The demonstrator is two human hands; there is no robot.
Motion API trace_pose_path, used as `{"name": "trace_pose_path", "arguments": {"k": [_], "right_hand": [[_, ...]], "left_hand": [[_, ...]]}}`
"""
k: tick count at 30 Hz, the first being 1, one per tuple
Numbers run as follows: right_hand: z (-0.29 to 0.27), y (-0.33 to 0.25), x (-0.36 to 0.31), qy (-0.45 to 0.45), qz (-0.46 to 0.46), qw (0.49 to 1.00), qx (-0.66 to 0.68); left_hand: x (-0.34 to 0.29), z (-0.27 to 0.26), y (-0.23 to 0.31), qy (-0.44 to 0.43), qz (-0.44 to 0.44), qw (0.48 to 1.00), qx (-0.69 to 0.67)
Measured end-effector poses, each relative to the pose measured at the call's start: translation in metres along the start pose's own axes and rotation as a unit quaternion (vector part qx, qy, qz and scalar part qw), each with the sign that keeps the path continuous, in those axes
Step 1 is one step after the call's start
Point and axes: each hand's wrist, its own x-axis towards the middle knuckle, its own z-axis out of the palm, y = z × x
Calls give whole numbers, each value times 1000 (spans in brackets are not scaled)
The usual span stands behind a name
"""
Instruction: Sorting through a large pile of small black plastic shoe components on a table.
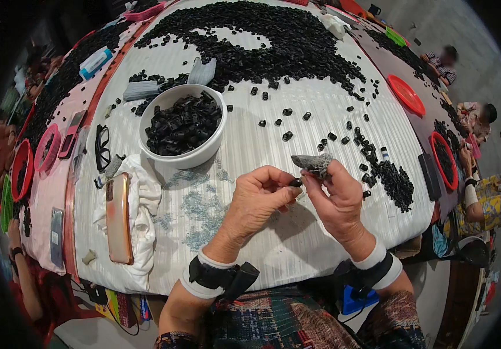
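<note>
Nearest, the left hand (pixel 260 195) pinches a small black plastic piece (pixel 295 182), short, dark and glossy, over the white cloth (pixel 274 238). The right hand (pixel 336 195), wearing a grey fingertip cover (pixel 313 163), closes on the piece's right end.

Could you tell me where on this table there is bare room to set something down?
Bare cloth lies between the white bowl of black parts and the scattered parts on the right, and near the table edge below both hands. The far end, under the big black pile, is crowded.
</note>
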Motion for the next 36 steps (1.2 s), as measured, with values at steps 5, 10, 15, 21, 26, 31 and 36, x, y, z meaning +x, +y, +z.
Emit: {"name": "trace_pose_path", "arguments": {"k": [5, 10, 15, 21, 26, 31, 36], "right_hand": [[-2, -1, 2, -32, -43, 996, -65], [-4, 0, 3, -26, -64, 994, -85], [0, 0, 6, -20, -62, 996, -62], [-8, -7, 11, -55, -127, 983, -117], [-9, -16, 10, -36, -130, 986, -101], [-9, -12, 9, -53, -179, 978, -89], [-23, -16, 18, -25, -142, 983, -112]], "left_hand": [[4, -2, -3, -2, 24, 1000, 4], [4, -2, -1, -6, 27, 1000, 8], [5, -1, -1, -4, 44, 999, -2], [5, -2, -1, 7, 50, 999, -13], [3, 1, 4, 12, 60, 998, -8], [5, -3, -1, -5, 84, 996, -20], [5, -4, 4, 9, 104, 994, -42]]}}
